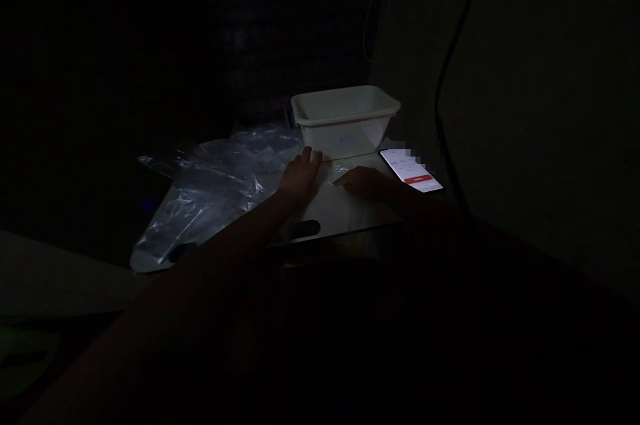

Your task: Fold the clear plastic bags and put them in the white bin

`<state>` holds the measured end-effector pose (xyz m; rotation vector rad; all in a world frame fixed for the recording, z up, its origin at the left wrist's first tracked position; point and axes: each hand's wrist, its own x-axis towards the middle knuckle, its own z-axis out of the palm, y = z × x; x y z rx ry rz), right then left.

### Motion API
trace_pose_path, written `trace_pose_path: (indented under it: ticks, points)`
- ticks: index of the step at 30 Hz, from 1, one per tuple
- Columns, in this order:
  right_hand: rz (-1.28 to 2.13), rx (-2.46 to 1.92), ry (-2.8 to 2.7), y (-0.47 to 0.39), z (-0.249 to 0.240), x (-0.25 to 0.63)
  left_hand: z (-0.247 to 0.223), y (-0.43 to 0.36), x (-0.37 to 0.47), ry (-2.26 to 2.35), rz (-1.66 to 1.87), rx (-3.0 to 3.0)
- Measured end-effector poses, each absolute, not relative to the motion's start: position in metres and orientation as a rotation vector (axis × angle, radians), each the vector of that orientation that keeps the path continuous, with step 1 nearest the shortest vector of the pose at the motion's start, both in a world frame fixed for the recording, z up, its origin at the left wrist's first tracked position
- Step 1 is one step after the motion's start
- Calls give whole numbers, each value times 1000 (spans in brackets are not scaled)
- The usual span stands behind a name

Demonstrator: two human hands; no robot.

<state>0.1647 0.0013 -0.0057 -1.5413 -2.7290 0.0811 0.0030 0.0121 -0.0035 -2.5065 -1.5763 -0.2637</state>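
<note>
My left hand [301, 178] lies palm down on the table, its fingers stretched out and slightly apart, close to the front of a white plastic tub [345, 135]. To its right, my right hand [364, 182] is closed, with fingertips pinched at a piece of clear plastic bag [324, 202] lying flat between the hands. The dim light makes the bag's edges hard to follow. A loose heap of clear plastic bags [215, 175] spreads across the table left of my left hand.
A lit phone [411, 170] lies on the table's right side. The small white table [150, 260] has dark oval slots near its front edge. A dark cable [438, 98] hangs down at the right, before a wall [540, 112]. The surroundings are very dark.
</note>
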Motion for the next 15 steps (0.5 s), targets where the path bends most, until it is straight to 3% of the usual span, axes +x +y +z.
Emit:
trace_pose_path:
  ticks: [9,15]
  points:
    - [107,-1584,-2693,3,-6,163,-20,20,-1,-1638,-1169,-2691]
    - [205,-1537,-2621,12,-13,162,-29,19,-1,-1491,-1235,-2942]
